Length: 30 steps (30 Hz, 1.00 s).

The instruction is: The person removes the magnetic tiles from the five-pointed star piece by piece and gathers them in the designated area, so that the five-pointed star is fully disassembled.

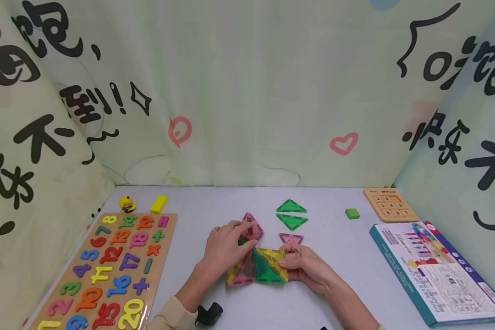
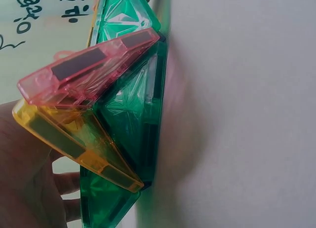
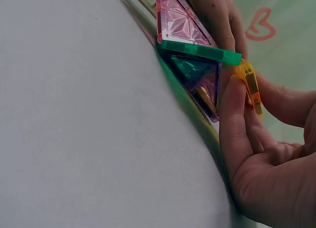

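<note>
A cluster of translucent magnetic triangle tiles lies at the table's middle. My left hand [image 1: 241, 231] grips a pink tile [image 1: 253, 228] tilted up at the cluster's far side. The left wrist view shows that pink tile [image 2: 89, 70] leaning over a yellow tile [image 2: 74, 139] and a green tile [image 2: 133, 109]. My right hand [image 1: 288, 257] pinches the yellow tile [image 1: 272, 256] beside the flat green tile [image 1: 266, 273]. Seen from the right wrist, the thumb [image 3: 237, 124] presses the yellow tile's edge [image 3: 249, 85], next to a green edge [image 3: 200, 51] and a pink tile [image 3: 177, 23].
Two loose green triangles [image 1: 291, 214] and a pink one [image 1: 290, 238] lie just beyond the hands. A number puzzle board [image 1: 165, 256] fills the left, with a yellow block [image 1: 158, 204] and duck toy [image 1: 127, 204] behind. Right: green block [image 1: 352, 213], wooden number slider [image 1: 389, 205], box [image 1: 437, 270].
</note>
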Motion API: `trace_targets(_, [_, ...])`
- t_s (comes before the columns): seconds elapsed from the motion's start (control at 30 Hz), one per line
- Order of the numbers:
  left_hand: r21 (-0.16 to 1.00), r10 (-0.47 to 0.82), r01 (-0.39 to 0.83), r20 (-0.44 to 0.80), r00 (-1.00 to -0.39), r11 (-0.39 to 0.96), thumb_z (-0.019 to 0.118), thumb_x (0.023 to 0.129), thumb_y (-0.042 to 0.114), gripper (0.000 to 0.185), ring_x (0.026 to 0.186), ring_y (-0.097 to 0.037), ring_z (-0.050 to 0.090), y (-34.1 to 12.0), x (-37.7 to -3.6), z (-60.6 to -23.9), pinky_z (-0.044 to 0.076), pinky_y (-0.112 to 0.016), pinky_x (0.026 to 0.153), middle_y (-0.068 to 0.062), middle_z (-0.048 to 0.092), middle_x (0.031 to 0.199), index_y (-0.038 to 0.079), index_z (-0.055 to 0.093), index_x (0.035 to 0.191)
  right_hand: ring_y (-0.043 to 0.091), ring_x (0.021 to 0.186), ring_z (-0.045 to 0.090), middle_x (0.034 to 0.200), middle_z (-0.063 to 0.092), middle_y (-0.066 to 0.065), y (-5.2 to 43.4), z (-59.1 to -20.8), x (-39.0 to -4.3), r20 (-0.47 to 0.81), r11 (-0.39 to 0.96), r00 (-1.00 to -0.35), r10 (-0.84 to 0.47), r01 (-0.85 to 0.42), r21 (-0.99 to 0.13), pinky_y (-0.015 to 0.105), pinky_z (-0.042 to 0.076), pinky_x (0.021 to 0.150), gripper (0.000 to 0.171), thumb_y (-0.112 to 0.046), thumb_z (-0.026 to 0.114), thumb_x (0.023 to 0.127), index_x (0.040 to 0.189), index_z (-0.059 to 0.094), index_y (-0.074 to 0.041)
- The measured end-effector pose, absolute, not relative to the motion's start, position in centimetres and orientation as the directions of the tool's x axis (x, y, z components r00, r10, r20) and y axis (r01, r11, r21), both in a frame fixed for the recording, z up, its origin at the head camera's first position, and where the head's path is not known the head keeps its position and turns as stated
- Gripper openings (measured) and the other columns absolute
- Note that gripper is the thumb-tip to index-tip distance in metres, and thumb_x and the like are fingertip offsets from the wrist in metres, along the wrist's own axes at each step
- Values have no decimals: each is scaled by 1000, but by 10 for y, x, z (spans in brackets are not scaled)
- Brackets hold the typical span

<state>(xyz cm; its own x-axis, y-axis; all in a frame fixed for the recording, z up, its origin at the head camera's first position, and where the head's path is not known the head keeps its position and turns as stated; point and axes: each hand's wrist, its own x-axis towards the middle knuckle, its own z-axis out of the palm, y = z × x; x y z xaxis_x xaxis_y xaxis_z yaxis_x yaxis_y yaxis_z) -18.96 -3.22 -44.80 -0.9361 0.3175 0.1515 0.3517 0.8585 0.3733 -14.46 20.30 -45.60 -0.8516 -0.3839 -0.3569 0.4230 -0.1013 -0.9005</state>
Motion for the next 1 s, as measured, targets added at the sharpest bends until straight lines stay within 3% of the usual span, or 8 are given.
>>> trace_targets(0.23, [374,313,347,149,-938,860,66,90,54,55,122,-28,61,-33,-190,-448,45,-53,104,-6,62,135,31,58,139,13,88,72,92,66,-2,206,-456,-147,-350,-126,-853,-387,425,-897,31,61,76,31,-3,59,95,116,38,-7])
trace_targets(0.4, [380,313,348,152,-938,857,67,90,53,54,121,-28,61,-33,-191,-448,46,-54,103,-7,63,135,31,58,138,13,81,68,81,59,-5,209,-454,-149,-355,-59,-897,-265,382,-922,31,61,73,38,-4,61,94,124,38,-3])
trace_targets(0.6, [373,309,338,135,-941,864,67,89,54,56,123,-27,60,-32,-191,-449,45,-55,104,-6,62,136,33,57,139,16,79,67,84,66,-2,223,-445,-157,-329,39,-940,-89,327,-944,28,60,73,45,-6,60,96,135,38,-1])
trace_targets(0.83, [370,315,347,145,-938,862,67,89,54,56,122,-27,61,-32,-191,-450,45,-55,104,-6,62,136,33,57,140,10,78,59,88,71,-4,264,-432,-174,-249,308,-954,168,291,-906,21,52,68,49,-20,62,97,140,44,-5])
trace_targets(1.0, [376,315,343,136,-939,861,67,89,55,57,123,-27,60,-31,-191,-449,45,-55,104,-5,62,136,33,56,140,15,84,59,107,71,13,298,-428,-195,-176,494,-938,298,309,-813,20,51,68,48,-24,64,96,136,49,0])
